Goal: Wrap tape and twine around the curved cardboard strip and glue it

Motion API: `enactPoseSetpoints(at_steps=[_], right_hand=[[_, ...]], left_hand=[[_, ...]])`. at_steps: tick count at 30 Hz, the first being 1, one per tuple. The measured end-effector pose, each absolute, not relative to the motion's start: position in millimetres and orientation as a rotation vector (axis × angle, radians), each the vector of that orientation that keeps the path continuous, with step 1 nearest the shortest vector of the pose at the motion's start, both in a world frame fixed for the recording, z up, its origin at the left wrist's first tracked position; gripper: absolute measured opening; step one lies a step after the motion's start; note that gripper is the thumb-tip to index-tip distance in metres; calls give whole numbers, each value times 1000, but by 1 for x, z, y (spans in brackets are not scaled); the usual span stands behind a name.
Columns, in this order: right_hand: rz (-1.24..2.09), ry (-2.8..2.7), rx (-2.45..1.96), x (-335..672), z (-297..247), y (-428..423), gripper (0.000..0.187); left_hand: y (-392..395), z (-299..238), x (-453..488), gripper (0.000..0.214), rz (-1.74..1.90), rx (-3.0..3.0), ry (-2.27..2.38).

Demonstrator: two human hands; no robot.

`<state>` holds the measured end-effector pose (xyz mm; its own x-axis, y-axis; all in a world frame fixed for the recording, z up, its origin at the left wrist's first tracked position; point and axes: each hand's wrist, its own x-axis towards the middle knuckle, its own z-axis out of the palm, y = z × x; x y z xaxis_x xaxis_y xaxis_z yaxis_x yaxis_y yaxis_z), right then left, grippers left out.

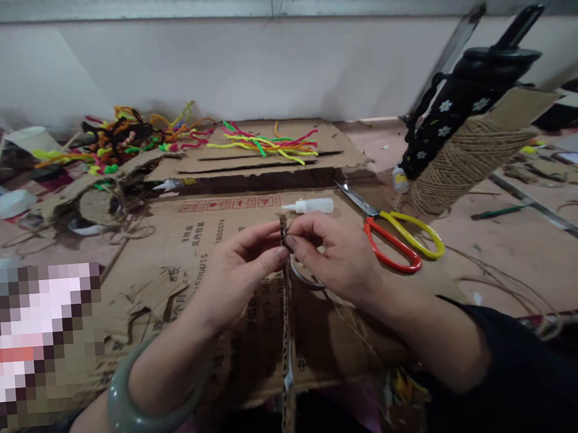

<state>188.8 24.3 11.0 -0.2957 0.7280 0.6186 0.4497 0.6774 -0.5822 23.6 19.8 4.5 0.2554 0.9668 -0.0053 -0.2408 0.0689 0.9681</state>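
My left hand (240, 263) and my right hand (328, 250) meet over the top end of a thin cardboard strip (287, 322) that stands on edge and runs toward me. Both hands pinch that strip end with thumb and fingers. A loop of thin cord or wire (306, 280) hangs under my right hand; I cannot tell whether the fingers hold it. A grey-green bangle (144, 411) sits on my left wrist. A small white glue bottle (311, 206) lies just beyond my fingers.
Flattened cardboard boxes (206, 242) cover the floor. Red-and-yellow scissors (394, 232) lie right of my hands. A twine-wrapped cardboard piece (463, 161) leans by a black flowered bottle (464, 108). Coloured pipe cleaners (264, 142) and a second glue bottle (175, 183) lie farther back.
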Motion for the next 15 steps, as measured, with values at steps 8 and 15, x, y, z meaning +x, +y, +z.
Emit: enactPoseSetpoints(at_steps=[8,15], right_hand=[[339,-1948,-940,188,14,23,11],[326,-1949,-940,188,16,21,11]], left_hand=[[20,3,23,31,1102,1128,852],[18,6,25,27,1095,1138,784]])
